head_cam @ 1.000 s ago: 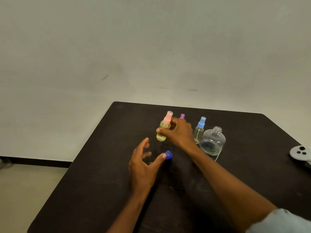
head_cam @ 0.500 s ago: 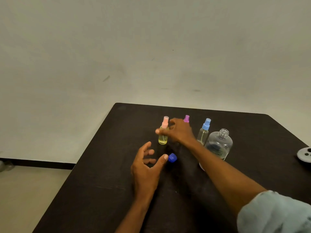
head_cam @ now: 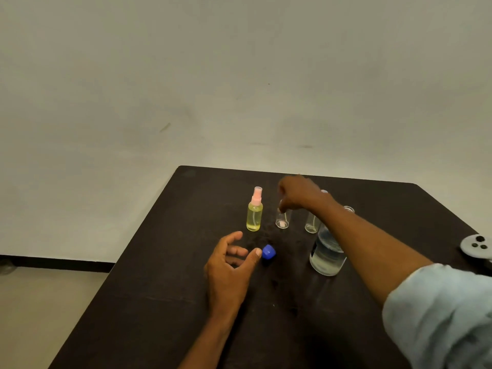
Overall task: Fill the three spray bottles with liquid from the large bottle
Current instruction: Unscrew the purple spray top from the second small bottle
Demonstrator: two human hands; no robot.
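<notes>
on the matte dark worktop (head_cam: 165, 302), our right hand (head_cam: 298, 194) pinches the clear cylindrical middle bottle (head_cam: 282, 221) beside the yellow-filled bottle (head_cam: 254, 214); our left hand (head_cam: 229, 265) rests loosely spread, thumb against the blue cap (head_cam: 268, 252).

Near table (head_cam: 159, 302) left open | far row crowded by pink-capped bottle (head_cam: 254, 213), two clear bottles | large bottle (head_cam: 327, 253) screened by right forearm (head_cam: 372, 243) | blue cap (head_cam: 269, 252) beside left hand (head_cam: 229, 265)

A yellow liquid is being shown in the clear spray bottle (head_cam: 254, 216), which is being topped by a pale pink sprayer. A bright blue cap (head_cam: 268, 252) is being set off against the plain dark brown table (head_cam: 159, 302). A light blue sleeve (head_cam: 442, 312) is being seen at the near right, and a grey disc (head_cam: 476, 246) with dark spots at the far right.
</notes>
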